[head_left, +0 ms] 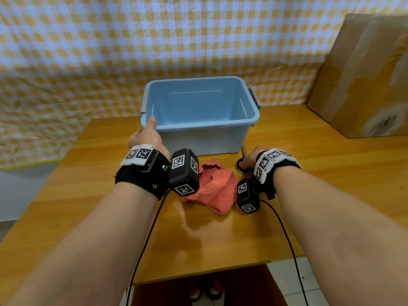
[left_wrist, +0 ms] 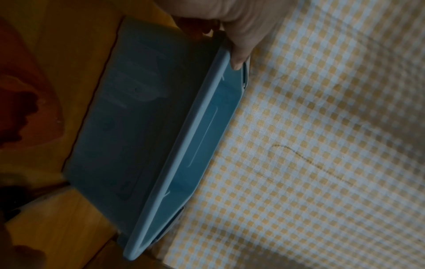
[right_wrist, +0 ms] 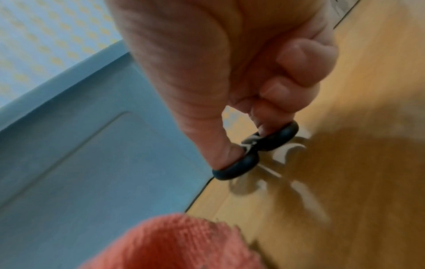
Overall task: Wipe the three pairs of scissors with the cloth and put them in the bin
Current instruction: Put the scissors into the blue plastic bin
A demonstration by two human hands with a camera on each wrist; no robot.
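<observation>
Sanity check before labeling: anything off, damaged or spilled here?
The cloth looks ragged, with a torn hole near its top edge. No spill shows. Only one pair of scissors is in view, in the right hand; the bin looks empty.

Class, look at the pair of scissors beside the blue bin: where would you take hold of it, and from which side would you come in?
Judging by its pose, grip the scissors by the two black handle loops, coming from above on the near side. The loops face the person, and the right hand already has its thumb and a finger in them; the blades point away, alongside the bin.
</observation>
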